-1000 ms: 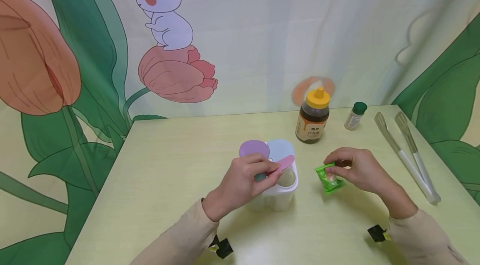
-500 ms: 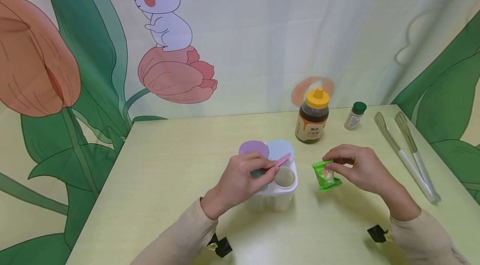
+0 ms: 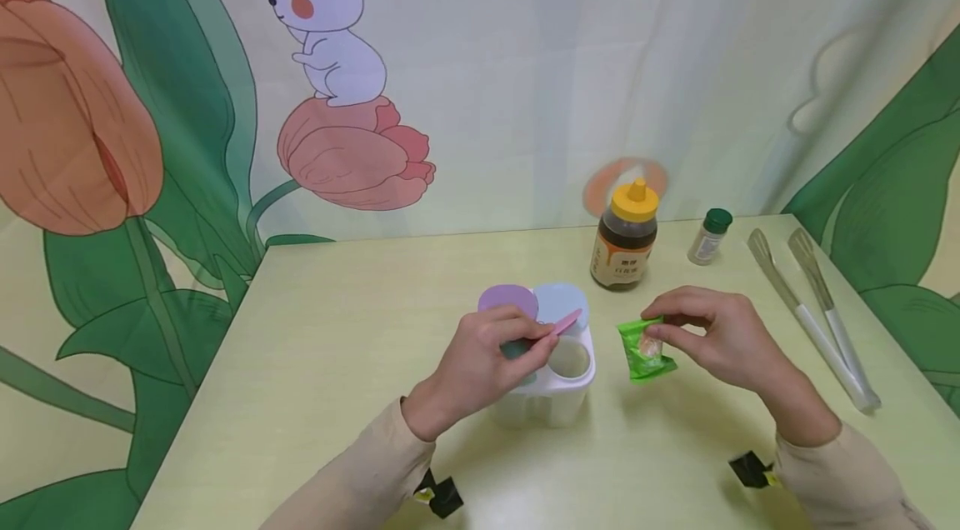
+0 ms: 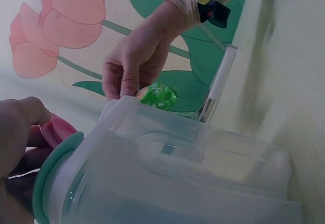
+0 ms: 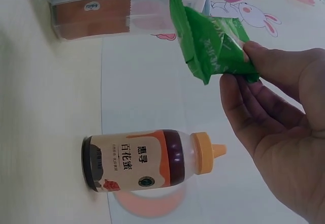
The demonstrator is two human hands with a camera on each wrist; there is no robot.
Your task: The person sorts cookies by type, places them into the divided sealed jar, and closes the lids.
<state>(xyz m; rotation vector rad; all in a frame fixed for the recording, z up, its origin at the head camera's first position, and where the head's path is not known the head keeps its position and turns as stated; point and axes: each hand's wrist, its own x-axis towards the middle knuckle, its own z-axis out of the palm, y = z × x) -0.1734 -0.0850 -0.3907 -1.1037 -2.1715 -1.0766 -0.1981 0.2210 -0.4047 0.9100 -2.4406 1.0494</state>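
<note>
My left hand (image 3: 487, 355) pinches a pink lid (image 3: 567, 322) and holds it tilted up over a clear-walled container (image 3: 543, 409) with a white top. The round opening (image 3: 570, 357) beside that lid is uncovered. Purple (image 3: 508, 301), light blue (image 3: 561, 303) and green (image 4: 41, 183) lids cover the other compartments; fingers partly hide the green one. Between thumb and fingers, my right hand (image 3: 712, 336) grips a small green wrapped packet (image 3: 643, 353), held in the air just right of the opening. The right wrist view shows the packet's crimped edge (image 5: 184, 28).
A honey bottle (image 3: 624, 251) with a yellow cap stands behind the packet. Farther right are a green-capped shaker jar (image 3: 710, 238) and a pair of white-handled tongs (image 3: 828, 330). One container compartment shows a brown packet (image 5: 94, 17) inside. A printed curtain (image 3: 487, 97) hangs behind the table.
My right hand has carried the green packet slightly left and up, closer to the container. The left hand keeps the pink lid, which has swung back a little, exposing more of the opening.
</note>
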